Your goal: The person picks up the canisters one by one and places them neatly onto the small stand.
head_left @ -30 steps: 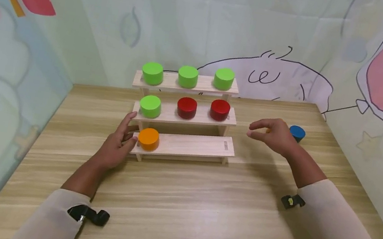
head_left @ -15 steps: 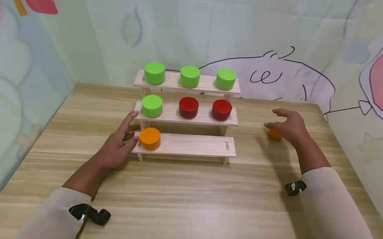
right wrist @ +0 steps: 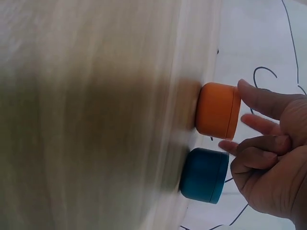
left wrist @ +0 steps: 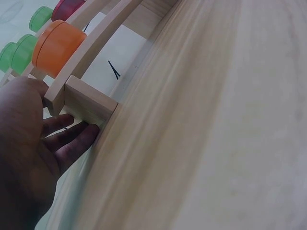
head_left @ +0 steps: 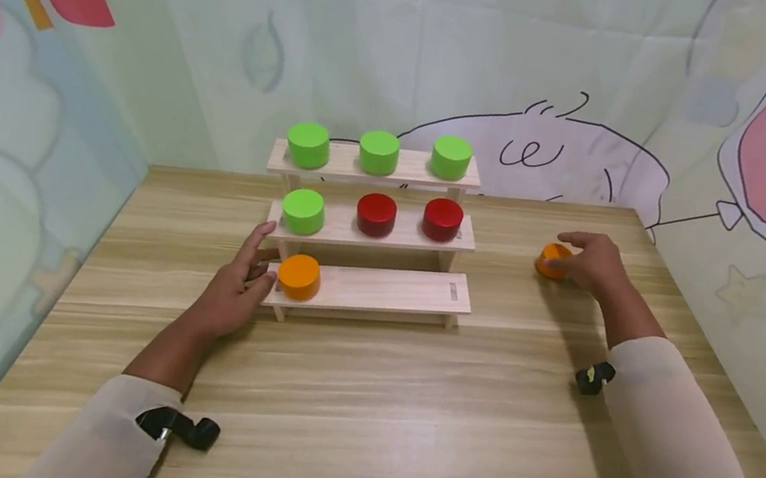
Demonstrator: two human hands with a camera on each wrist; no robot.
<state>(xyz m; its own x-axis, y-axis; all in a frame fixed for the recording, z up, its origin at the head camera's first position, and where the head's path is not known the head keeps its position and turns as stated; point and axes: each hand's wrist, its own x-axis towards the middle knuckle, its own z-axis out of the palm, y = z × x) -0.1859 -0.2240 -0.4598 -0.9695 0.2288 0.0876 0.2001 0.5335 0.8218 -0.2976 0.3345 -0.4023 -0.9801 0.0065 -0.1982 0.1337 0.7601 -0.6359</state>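
Observation:
My left hand (head_left: 237,295) rests against the left end of a three-step wooden rack (head_left: 389,295). In the left wrist view its fairly straight fingers (left wrist: 76,143) touch the end leg under the lowest shelf. My right hand (head_left: 595,264) is at a round orange lidded jar (head_left: 552,261) on the table, right of the rack. In the right wrist view the thumb reaches the orange jar's (right wrist: 217,110) lid edge; the fingers look apart from it. Beside it stands a blue jar (right wrist: 204,175), hidden behind the hand in the head view.
The top step bears three green jars (head_left: 378,154). On the middle step stand one green jar (head_left: 303,212) and two red jars (head_left: 376,216). Another orange jar (head_left: 299,277) sits at the lowest step's left end. Printed curtains (head_left: 357,32) hang behind the table (head_left: 335,434).
My right hand has moved right, away from the rack, and come down to the orange jar, covering the blue one in the head view. The left hand and the rack have stayed put.

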